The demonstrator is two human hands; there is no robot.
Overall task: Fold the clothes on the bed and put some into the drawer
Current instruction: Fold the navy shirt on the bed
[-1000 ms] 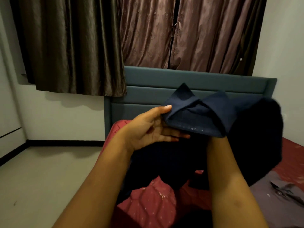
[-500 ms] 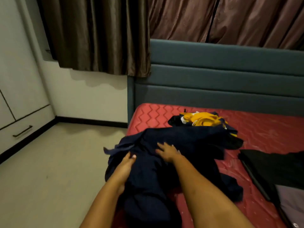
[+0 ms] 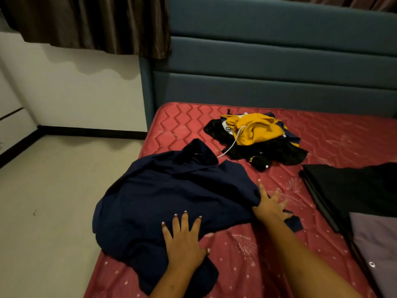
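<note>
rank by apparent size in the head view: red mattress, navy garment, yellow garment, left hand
1. red mattress
2. navy garment
3. yellow garment and left hand look alike; hand is nearer, so unranked

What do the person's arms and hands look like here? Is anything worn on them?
The left forearm and the right forearm are bare: no sleeve, watch or bracelet shows. The left hand and the right hand have rather long nails that look pale, perhaps polished. A small light glint on one right finger may be a ring; it is too small to tell.
</note>
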